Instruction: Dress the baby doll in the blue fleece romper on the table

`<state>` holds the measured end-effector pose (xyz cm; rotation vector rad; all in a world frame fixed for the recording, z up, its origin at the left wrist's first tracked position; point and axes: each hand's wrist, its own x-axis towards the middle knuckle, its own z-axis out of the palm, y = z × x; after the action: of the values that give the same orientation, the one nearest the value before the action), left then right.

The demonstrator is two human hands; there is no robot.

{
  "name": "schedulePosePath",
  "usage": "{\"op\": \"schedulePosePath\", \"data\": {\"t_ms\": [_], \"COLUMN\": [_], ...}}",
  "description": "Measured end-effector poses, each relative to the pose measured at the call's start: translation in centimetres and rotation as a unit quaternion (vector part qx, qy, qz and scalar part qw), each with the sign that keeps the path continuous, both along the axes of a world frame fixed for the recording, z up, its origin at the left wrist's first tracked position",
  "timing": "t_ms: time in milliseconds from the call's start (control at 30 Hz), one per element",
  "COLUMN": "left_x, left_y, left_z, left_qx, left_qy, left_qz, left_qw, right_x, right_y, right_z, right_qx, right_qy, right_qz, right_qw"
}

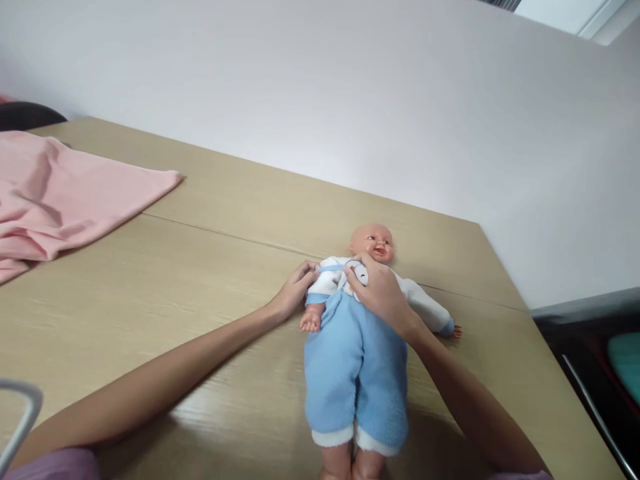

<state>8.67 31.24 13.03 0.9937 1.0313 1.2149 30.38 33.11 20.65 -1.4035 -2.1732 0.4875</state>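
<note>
A baby doll (378,241) lies on its back on the table, dressed in a white top with blue cuffs and light blue trousers (360,360). Across its chest, near the shoulder on the left of the view, runs a narrow light blue strap (331,268). My left hand (295,288) is beside the doll's upper arm, its fingertips closed on the outer end of this strap. Over the chest, my right hand (377,288) has its thumb and fingers pinched at the strap's inner end, partly covering a printed animal face (361,273) on the top.
A pink cloth (85,193) lies crumpled on the wooden table (225,280) at the left. Behind the table stands a white wall (300,100). A blurred pale curved bar (25,393) shows at lower left. Dark chairs stand beyond the right and left edges.
</note>
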Motion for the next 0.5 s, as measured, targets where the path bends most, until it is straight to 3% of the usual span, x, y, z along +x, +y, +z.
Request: {"op": "schedulePosePath", "data": {"t_ms": [233, 500], "left_x": [-1.0, 0.7], "left_y": [1.0, 4.2], "left_z": [-0.5, -1.0], "left_qx": [0.009, -0.093], "left_qy": [0.020, -0.088], "left_qz": [-0.024, -0.034], "left_qw": [0.999, 0.991], "right_x": [0.1, 0.1], "right_y": [-0.3, 0.9], "right_z": [-0.8, -1.2], "right_qx": [-0.005, -0.072], "right_qy": [-0.010, 0.101], "right_qz": [0.027, 0.027], "right_qw": [1.000, 0.992]}}
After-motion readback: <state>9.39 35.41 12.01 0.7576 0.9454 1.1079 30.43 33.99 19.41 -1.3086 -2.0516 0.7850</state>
